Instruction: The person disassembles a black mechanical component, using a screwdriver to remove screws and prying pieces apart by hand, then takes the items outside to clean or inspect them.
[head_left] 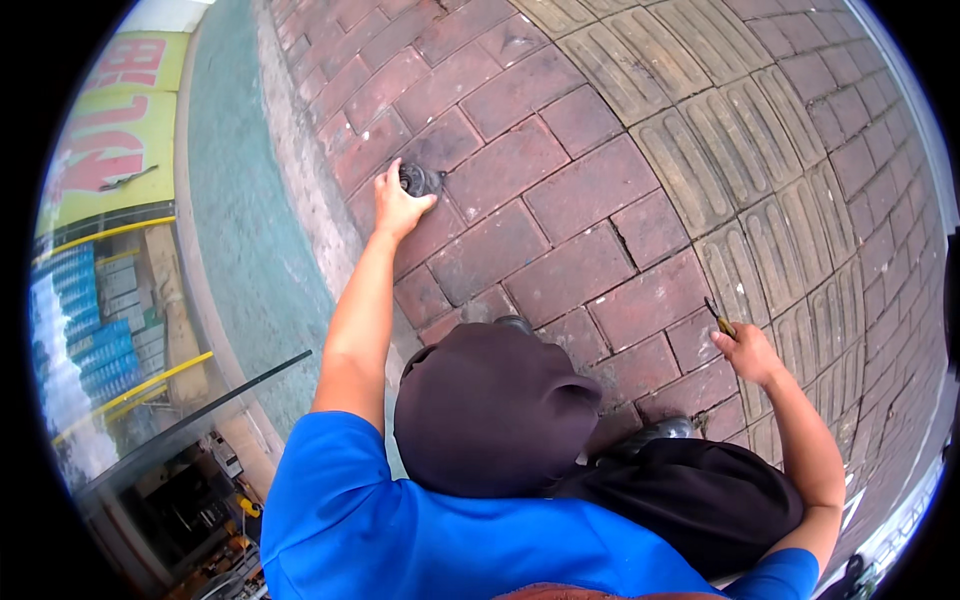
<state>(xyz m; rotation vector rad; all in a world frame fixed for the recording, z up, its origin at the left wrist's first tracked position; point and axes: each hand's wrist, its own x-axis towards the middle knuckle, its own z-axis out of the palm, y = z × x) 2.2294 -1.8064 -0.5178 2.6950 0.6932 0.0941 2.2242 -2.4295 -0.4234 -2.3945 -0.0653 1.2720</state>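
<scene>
My left hand [397, 210] reaches far forward, with its fingers and thumb closed around the side of a dark, round, grimy mechanical part [422, 181]. That part rests on the red brick paving [505, 165], and its exact kind cannot be made out. Out to the right, my right hand [752, 354] grips a slim hand tool [722, 322] with a yellow-and-black handle. The tool's thin dark end points forward and left, well apart from the round part. My fingers hide some of its handle.
My bent knees in dark trousers [495, 410] fill the near middle. Ridged yellowish paving tiles [720, 140] run along the right. To the left lie a green ground strip [245, 200], a glass shopfront [110, 330] and a dark box of assorted tools and parts [190, 505].
</scene>
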